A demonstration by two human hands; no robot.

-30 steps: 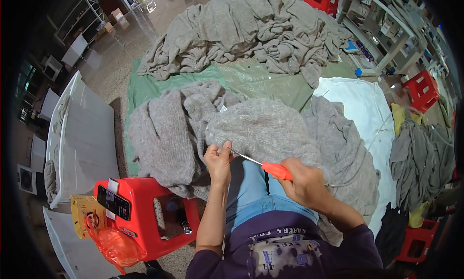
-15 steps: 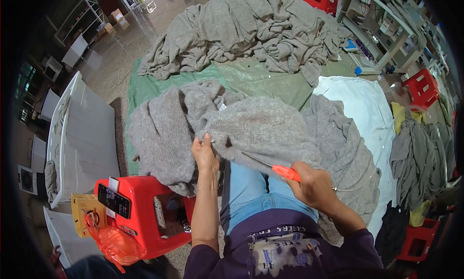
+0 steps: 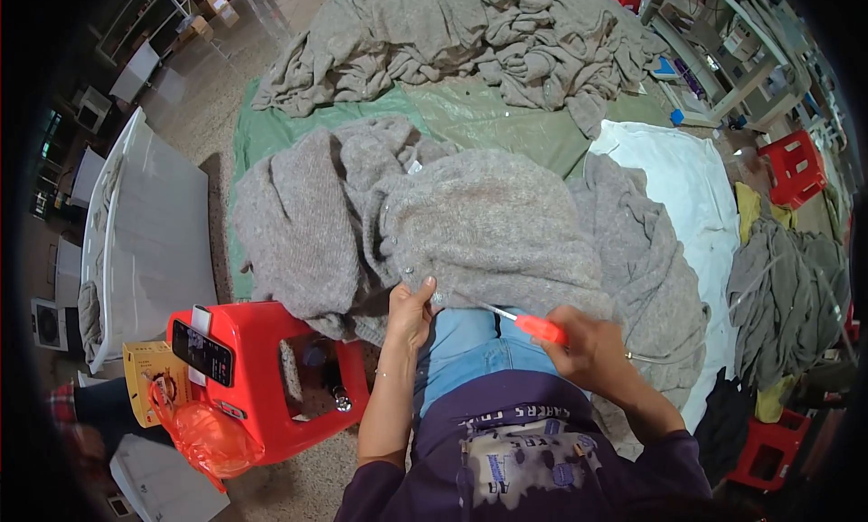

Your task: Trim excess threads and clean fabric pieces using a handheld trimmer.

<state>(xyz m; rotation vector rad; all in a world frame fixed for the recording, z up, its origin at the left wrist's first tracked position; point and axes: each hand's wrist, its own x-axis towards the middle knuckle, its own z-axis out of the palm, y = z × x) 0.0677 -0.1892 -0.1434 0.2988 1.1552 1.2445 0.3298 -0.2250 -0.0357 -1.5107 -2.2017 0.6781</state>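
A grey knitted garment [image 3: 493, 228] lies bunched across my lap. At its near edge my left hand [image 3: 411, 316] pinches the fabric between thumb and fingers. My right hand [image 3: 588, 346] is wrapped round the red-orange handle of a tool with a slim metal shaft [image 3: 541, 329]. The shaft points left toward the knit beside my left thumb, and its tip is hard to make out against the fabric. A thin pale cord or wire shows beside my right wrist. More grey knitwear [image 3: 294, 232] is heaped to the left, touching the piece on my lap.
A large grey knit pile [image 3: 425, 42] lies beyond a green sheet [image 3: 461, 124]. On the left stand a white bin [image 3: 163, 232] and a red stool [image 3: 271, 413] bearing a phone [image 3: 202, 352] and an orange bag [image 3: 212, 436]. White cloth [image 3: 696, 187] spreads at right. Someone's leg shows lower left.
My left hand has moved down and right along the fabric edge, its thumb now pointing toward the tool. The right hand has shifted slightly right and down with the tool. The view has tilted slightly.
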